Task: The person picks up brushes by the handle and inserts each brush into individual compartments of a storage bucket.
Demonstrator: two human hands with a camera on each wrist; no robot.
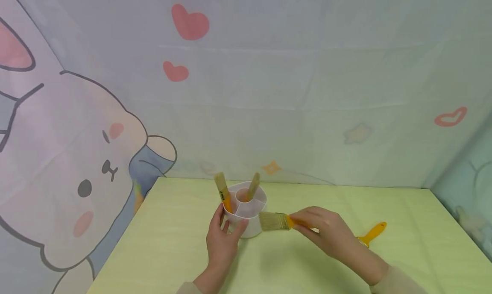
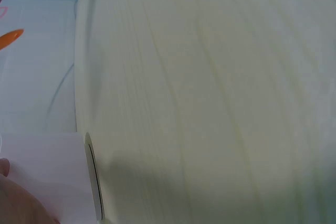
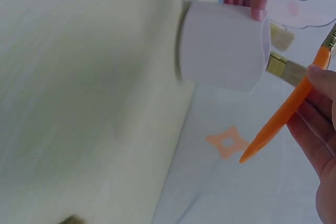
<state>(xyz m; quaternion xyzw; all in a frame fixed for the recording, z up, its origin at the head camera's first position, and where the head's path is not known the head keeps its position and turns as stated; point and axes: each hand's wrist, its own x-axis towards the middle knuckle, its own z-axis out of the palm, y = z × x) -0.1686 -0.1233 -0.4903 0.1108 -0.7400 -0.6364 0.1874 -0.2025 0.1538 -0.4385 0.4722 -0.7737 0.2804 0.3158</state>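
My left hand (image 1: 224,245) grips the near left side of a white round desk organizer (image 1: 254,226), thumb in front and fingers behind its left side. The organizer stands on the table, divided into compartments. One paintbrush (image 1: 221,188) leans bristles-up in its left compartment, and another paintbrush (image 1: 253,185) rises from the round middle one. Just right of the organizer, my right hand (image 1: 330,232) pinches a flat paintbrush (image 1: 274,221) whose bristles point left, close by the organizer's wall. In the right wrist view its orange handle (image 3: 286,109) runs past the fingers.
On the right side of the table (image 1: 184,242) lies another paintbrush (image 1: 373,233) with a yellow-orange handle, partly hidden behind my right forearm. A cloth backdrop (image 1: 288,80) printed with a rabbit and hearts hangs along the back edge.
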